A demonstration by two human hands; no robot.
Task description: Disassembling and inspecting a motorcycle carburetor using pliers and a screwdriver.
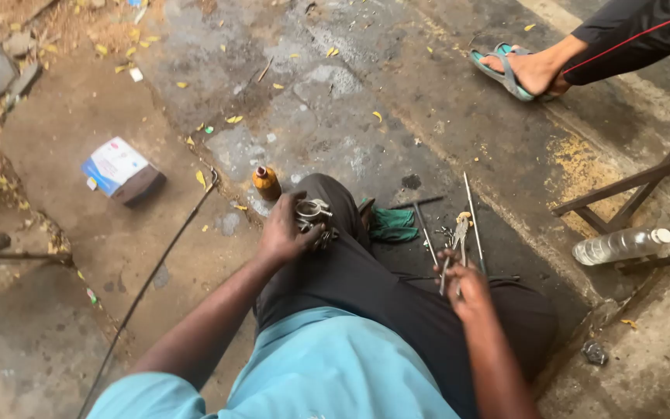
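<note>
1. Light blue shirt [327, 365] and black trousers [381, 287] of the seated person, lowest in view
2. Left hand [284, 233]: closed around a metal clamp-like part [312, 211], held on the raised knee
3. Right hand [465, 285]: fingers wrapped on the handles of pliers [459, 233], tool tip pointing away over the ground
4. Thin metal rods [471, 213]: lying on the concrete just beyond the right hand
5. Green cloth [393, 225]: on the ground between knee and rods
6. Small orange bottle [266, 182]: upright, just beyond the knee
7. Blue-and-white box [122, 171]: left, well apart
8. Clear plastic bottle [622, 246]: lying right, by a metal frame [637, 182]
9. Another person's sandalled foot [517, 70]: top right
</note>
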